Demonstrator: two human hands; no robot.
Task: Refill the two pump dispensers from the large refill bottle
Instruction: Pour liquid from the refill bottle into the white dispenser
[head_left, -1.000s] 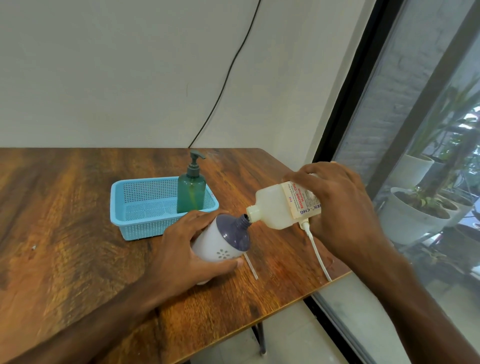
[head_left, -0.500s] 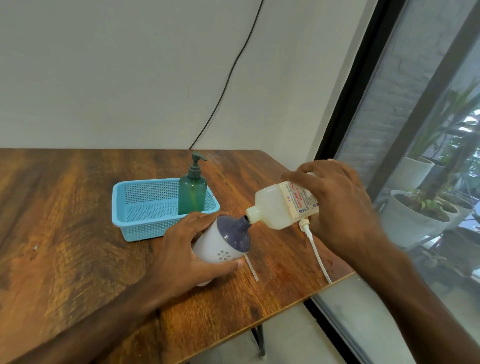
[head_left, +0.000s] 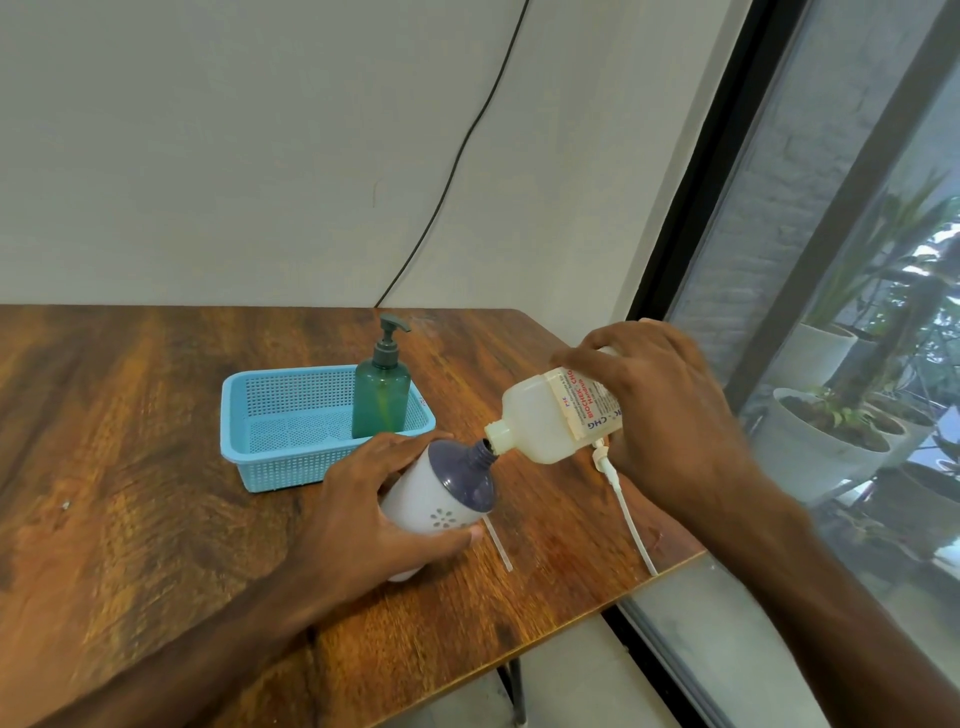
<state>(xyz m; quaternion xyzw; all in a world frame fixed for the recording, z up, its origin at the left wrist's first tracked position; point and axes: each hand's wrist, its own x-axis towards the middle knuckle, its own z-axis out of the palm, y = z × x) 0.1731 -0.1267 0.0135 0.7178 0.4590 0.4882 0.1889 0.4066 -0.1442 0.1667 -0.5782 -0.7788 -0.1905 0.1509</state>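
Observation:
My left hand (head_left: 363, 512) grips a white dispenser with a purple shoulder (head_left: 447, 491), tilted to the right, its pump off and its neck open. My right hand (head_left: 670, 415) holds the translucent white refill bottle (head_left: 545, 421) tipped almost flat, its mouth touching the dispenser's neck. A white pump with a long tube (head_left: 626, 506) lies on the table under my right hand. A second thin tube (head_left: 498, 545) lies beside the white dispenser. The green pump dispenser (head_left: 382, 397) stands upright in the blue basket (head_left: 270, 457), pump on.
The wooden table (head_left: 130, 467) ends just right of my right hand, at a window with potted plants (head_left: 826, 441) outside. A black cable (head_left: 457, 156) runs down the wall behind the basket.
The view has shifted slightly. Both hands hold the same pose, the refill bottle's mouth staying at the dispenser's neck.

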